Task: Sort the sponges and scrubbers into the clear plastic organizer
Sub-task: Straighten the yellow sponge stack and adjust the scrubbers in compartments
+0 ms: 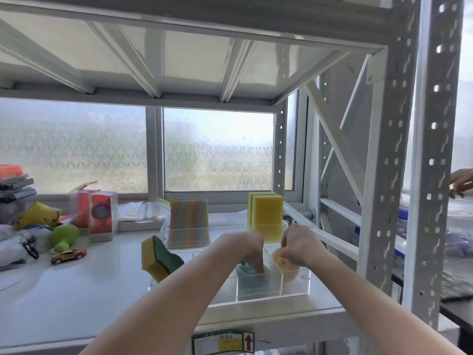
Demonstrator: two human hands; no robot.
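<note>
A clear plastic organizer [297,284] with several compartments stands on the white shelf. My left hand [247,248] reaches down into a front compartment, fingers pressing on a teal scrubber [252,280]. My right hand [298,245] is closed on a pale orange sponge [279,261] in the front right compartment. Two yellow sponges [266,213] stand upright in the back right compartment. A rainbow mesh scrubber [189,221] stands in the back left one. A yellow sponge with a green scouring side [160,257] leans tilted at the organizer's left end.
Left on the shelf [76,290] lie a toy car [68,256], a green toy [64,237], orange boxes [101,216], bags and stacked books [15,187]. A perforated rack post [399,175] rises at the right. Another person's hand [462,183] shows at the far right.
</note>
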